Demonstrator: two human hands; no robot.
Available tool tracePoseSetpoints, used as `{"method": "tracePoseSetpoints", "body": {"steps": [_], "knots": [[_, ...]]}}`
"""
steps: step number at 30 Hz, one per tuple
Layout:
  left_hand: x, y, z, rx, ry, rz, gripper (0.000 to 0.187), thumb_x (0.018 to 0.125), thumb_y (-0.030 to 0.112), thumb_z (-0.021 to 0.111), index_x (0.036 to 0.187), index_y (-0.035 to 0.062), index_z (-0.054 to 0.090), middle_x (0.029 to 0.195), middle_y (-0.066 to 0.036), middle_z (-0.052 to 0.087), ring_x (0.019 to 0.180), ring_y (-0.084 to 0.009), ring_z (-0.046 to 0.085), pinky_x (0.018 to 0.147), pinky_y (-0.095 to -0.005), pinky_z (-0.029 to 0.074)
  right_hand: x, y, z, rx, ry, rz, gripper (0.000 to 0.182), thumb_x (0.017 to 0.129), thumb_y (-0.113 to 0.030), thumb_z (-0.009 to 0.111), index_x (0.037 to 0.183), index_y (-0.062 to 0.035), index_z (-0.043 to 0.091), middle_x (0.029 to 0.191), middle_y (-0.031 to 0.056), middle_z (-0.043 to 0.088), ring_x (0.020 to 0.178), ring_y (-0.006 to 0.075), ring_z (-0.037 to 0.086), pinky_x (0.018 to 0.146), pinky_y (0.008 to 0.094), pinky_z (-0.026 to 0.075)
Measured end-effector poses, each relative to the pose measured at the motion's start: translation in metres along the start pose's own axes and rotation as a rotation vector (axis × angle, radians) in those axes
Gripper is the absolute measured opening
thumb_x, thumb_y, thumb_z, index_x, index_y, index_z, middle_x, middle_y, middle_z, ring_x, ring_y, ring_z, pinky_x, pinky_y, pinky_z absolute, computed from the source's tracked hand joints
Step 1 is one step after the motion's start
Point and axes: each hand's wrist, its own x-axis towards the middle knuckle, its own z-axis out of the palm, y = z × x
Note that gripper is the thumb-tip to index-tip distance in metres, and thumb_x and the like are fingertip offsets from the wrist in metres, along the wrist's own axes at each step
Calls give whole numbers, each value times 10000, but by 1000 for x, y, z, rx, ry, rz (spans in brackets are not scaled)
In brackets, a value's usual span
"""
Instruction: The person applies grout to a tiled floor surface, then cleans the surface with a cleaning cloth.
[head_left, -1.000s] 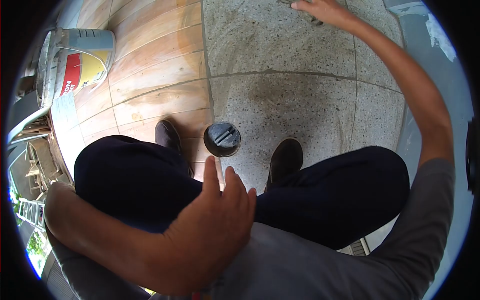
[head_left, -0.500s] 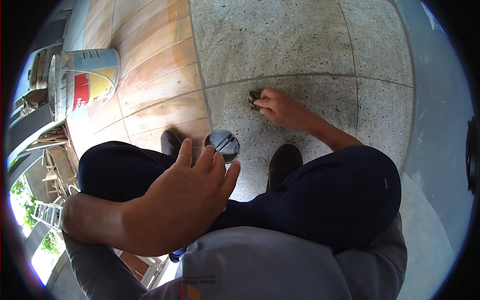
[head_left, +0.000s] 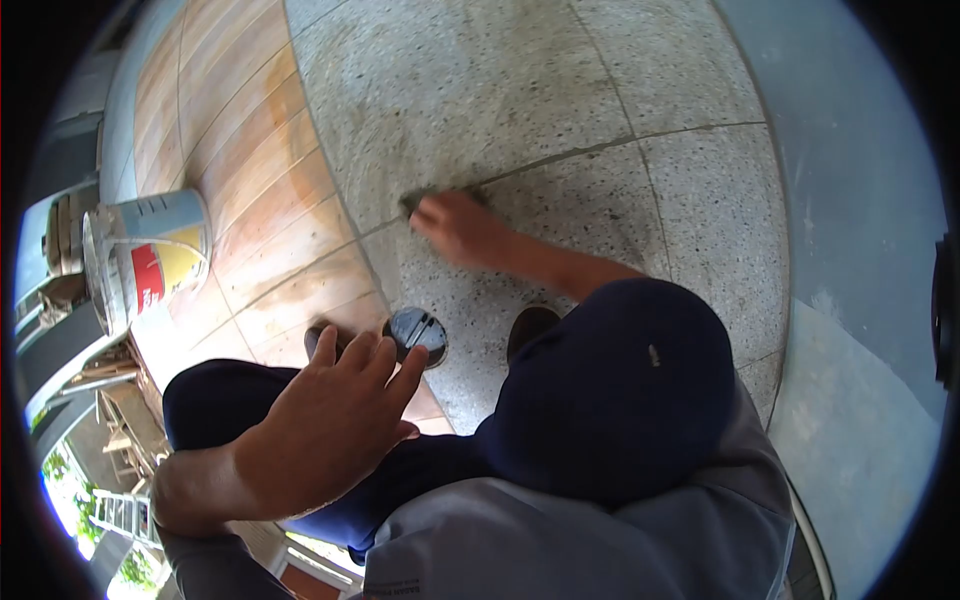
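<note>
My right hand [head_left: 458,232] is closed on a small dark wad [head_left: 412,203], which it presses against the speckled stone floor tile [head_left: 560,215] by a grout line. The wad looks like cloth, though its kind is mostly hidden under the fingers. My left hand [head_left: 335,420] hangs over my knee with its fingers spread and holds nothing. Just beyond its fingertips, a small round container [head_left: 417,335] stands on the floor between my shoes. Its shiny grey-blue top has a dark strip across it.
At the left, a paint bucket [head_left: 160,255] with a red and yellow label stands on the orange-brown tiles [head_left: 240,130]. A grey-blue wall [head_left: 850,260] runs along the right. A ladder [head_left: 125,515] and wood scraps [head_left: 125,425] are at the lower left.
My right hand has slid the dark wad left across the tile, toward the orange-brown tiles. The view has tilted and shifted. My left hand stays spread over the knee.
</note>
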Motion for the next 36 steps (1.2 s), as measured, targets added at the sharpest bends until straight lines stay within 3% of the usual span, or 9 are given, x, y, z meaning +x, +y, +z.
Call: {"method": "tracePoseSetpoints", "body": {"steps": [3, 9, 17, 20, 23, 29, 32, 34, 36], "knots": [[7, 1, -4, 5, -35, 18, 673, 954, 372, 677, 1450, -29, 463, 1269, -204, 583, 1290, -339, 524, 1096, -523, 417, -9, -13, -12, -162, 95, -59, 236, 872, -103, 658, 1100, -44, 639, 929, 106, 553, 816, 276, 578, 716, 429, 481], [18, 0, -7, 10, -34, 24, 677, 951, 385, 674, 1453, -10, 446, 1281, -172, 572, 1282, -333, 527, 1118, -507, 412, -32, 59, -95, -254, 83, 540, 282, 949, -101, 644, 1229, -69, 658, 1010, 125, 611, 900, 273, 594, 771, 448, 493], [15, -1, -12, 20, -21, 21, 686, 950, 394, 671, 1455, -5, 434, 1301, -165, 563, 1284, -331, 525, 1125, -490, 411, -190, 57, -209, -887, 334, 932, 398, 934, -101, 630, 1330, -78, 654, 1130, 194, 651, 1027, 373, 617, 924, 434, 498], [12, 0, -10, 20, -21, 41, 691, 943, 395, 681, 1452, -5, 438, 1303, -163, 567, 1280, -333, 529, 1120, -487, 414, -202, 39, -237, -440, 550, 1168, 349, 967, -156, 645, 1303, -65, 684, 1127, 181, 655, 1061, 332, 630, 959, 377, 487], [12, -3, -8, -4, -47, 37, 704, 936, 402, 688, 1452, -7, 441, 1301, -164, 570, 1270, -333, 537, 1113, -481, 420, -158, 59, -264, -164, 768, 952, 345, 968, -158, 667, 1291, -39, 689, 1140, 185, 652, 1104, 311, 634, 969, 363, 489], [1, 3, -11, 13, 31, -1, 720, 926, 419, 697, 1449, -9, 451, 1314, -167, 578, 1267, -333, 544, 1092, -449, 437, -85, 217, -230, -649, 637, 735, 230, 962, -151, 648, 1158, -62, 727, 1018, 157, 630, 946, 369, 615, 847, 460, 507], [-4, 2, -13, -53, 16, -13, 713, 928, 422, 695, 1444, -10, 459, 1314, -169, 582, 1266, -333, 546, 1084, -433, 443, -9, 201, -161, -593, 493, 563, 161, 989, -206, 584, 993, -67, 666, 967, 158, 628, 917, 352, 624, 741, 484, 506], [-5, 2, -10, -97, 21, -6, 709, 931, 422, 692, 1442, -12, 463, 1308, -172, 586, 1260, -332, 551, 1083, -426, 444, 38, 150, -105, -410, 503, 421, 167, 1004, -167, 552, 1070, -50, 651, 869, 135, 608, 832, 311, 623, 697, 473, 507], [-1, 1, -12, -102, 26, -2, 714, 931, 425, 692, 1445, -13, 462, 1305, -176, 589, 1258, -330, 553, 1083, -420, 442, 44, 100, -66, -409, 183, 329, 166, 975, -93, 570, 1098, -38, 666, 883, 124, 556, 830, 288, 576, 685, 437, 490]]}}
